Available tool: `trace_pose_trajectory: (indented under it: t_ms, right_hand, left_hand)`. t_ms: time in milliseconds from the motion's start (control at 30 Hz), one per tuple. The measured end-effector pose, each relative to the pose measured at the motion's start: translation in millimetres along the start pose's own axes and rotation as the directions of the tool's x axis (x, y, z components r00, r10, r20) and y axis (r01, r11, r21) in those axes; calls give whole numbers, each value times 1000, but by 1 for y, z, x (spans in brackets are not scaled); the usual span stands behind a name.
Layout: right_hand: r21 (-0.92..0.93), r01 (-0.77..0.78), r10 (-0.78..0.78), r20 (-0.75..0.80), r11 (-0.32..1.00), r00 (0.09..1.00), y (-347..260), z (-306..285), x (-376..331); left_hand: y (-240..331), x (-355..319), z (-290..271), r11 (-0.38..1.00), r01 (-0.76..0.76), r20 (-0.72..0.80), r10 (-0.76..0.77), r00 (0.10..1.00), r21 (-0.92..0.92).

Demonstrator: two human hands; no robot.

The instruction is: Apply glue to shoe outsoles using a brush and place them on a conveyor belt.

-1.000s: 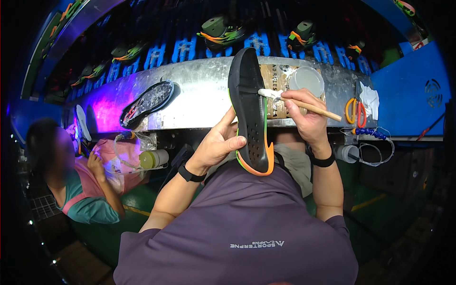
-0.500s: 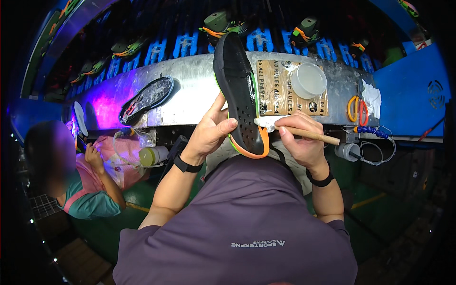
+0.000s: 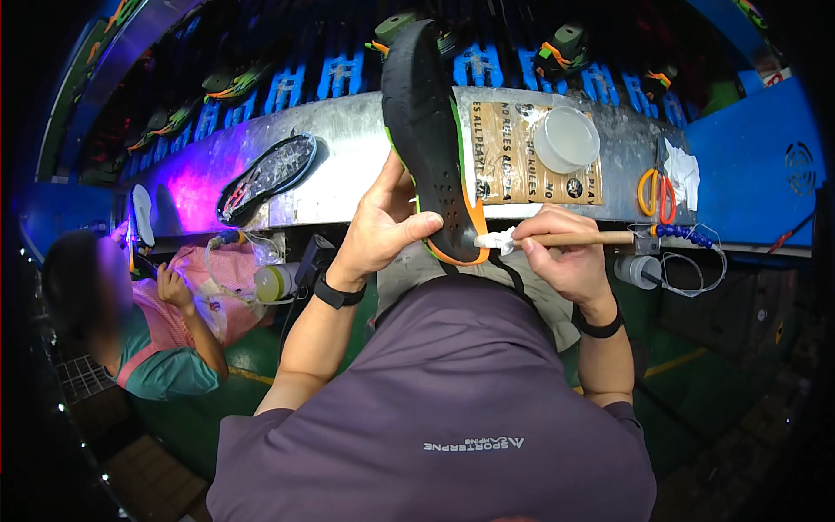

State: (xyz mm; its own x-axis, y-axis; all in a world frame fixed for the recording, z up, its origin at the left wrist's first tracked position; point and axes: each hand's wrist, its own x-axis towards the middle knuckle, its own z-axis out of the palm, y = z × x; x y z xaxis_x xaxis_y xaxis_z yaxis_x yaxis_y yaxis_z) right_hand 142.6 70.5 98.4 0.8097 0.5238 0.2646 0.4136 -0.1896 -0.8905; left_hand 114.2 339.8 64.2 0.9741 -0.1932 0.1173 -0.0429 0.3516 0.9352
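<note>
A black shoe sole [image 3: 424, 122] with a green and orange edge and several small holes is held up in front of me, its orange-rimmed end nearest my body. My left hand [image 3: 389, 228] grips it from the left, thumb on the face and fingers behind. In my right hand [image 3: 559, 254] is a wooden stick [image 3: 584, 238], pinched between thumb and fingers. White cloth [image 3: 497, 241] is wrapped at the stick's tip and touches the sole's near end at its right edge. Part of my left fingers is hidden behind the sole.
On the metal bench [image 3: 348, 122] lie a dark shoe piece [image 3: 266, 178], a brown printed sheet [image 3: 504, 165] bearing a translucent tub [image 3: 567, 139], and orange-handled scissors [image 3: 657, 193]. Behind it, blue racks [image 3: 339, 76] carry shoe parts. At left sits another person [image 3: 174, 357].
The sole has tilted and its far end has moved up and slightly left. The cloth-tipped stick has slid down along the rim toward the near end.
</note>
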Motion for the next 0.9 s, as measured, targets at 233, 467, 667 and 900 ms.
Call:
trace_pose_trajectory:
  t_ms: [233, 467, 667, 900]
  right_hand:
    - [-23, 5, -7, -102, 1000, 995, 4, 2, 7]
    - [-2, 51, -51, -3, 999, 999, 3, -6, 5]
    - [23, 26, -25, -56, 999, 998, 14, 3, 8]
    - [-91, 126, -142, -194, 988, 971, 16, 4, 18]
  left_hand:
    - [7, 3, 6, 998, 52, 41, -52, 998, -16]
    - [8, 6, 6, 995, 99, 22, -98, 995, -33]
    - [8, 6, 11, 989, 144, 48, -141, 989, -47]
    - [5, 6, 8, 980, 153, 28, -150, 988, -128]
